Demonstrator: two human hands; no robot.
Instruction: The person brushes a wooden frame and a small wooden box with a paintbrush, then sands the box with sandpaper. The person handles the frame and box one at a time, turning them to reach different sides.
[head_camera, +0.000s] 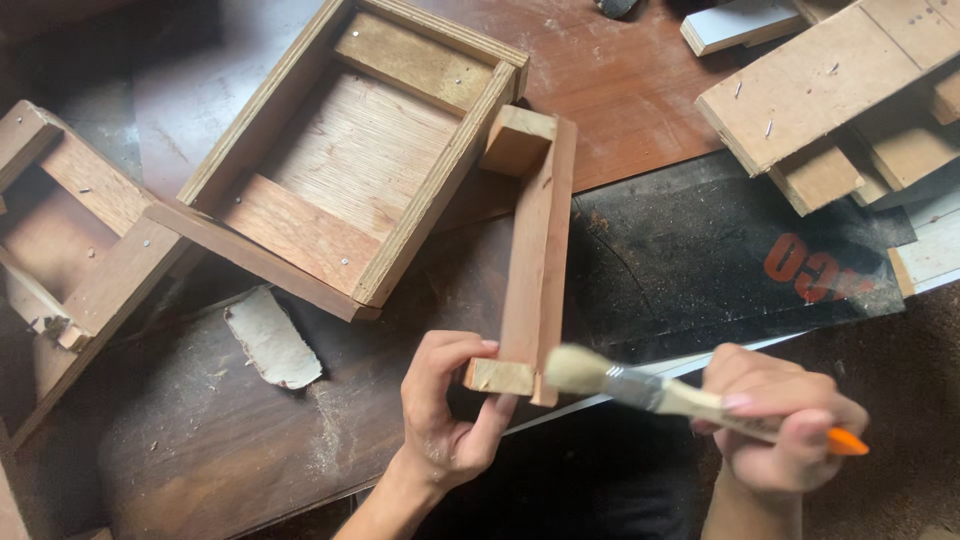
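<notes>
Fingers of the left hand (445, 420) curl around the near end of a long wooden piece (535, 270), thumb and fingertips pinching the small end block (498, 377) fixed there. Just right of that grip, the right hand (785, 420) is closed around the handle of a paintbrush (660, 392), whose pale bristles touch the near end of the wooden piece beside the end block; the orange tip of the handle sticks out past the right hand's knuckles. Beyond the left hand's grip, the wooden piece runs away from the person, ending in a second block (516, 140) at its far end. Left of the grip, a torn scrap of pale material (270, 340) lies on the dusty brown worktop (230, 440). Farther out and to the left of the held piece sits an open wooden box frame (355, 160) with a plywood bottom, its corner close to the far block. At the far left rests another wooden frame (80, 240), partly out of view. To the right, beyond the brush hand, a dark sheet (720, 250) covers the worktop, and past it lies a stack of nailed boards (850, 90).
</notes>
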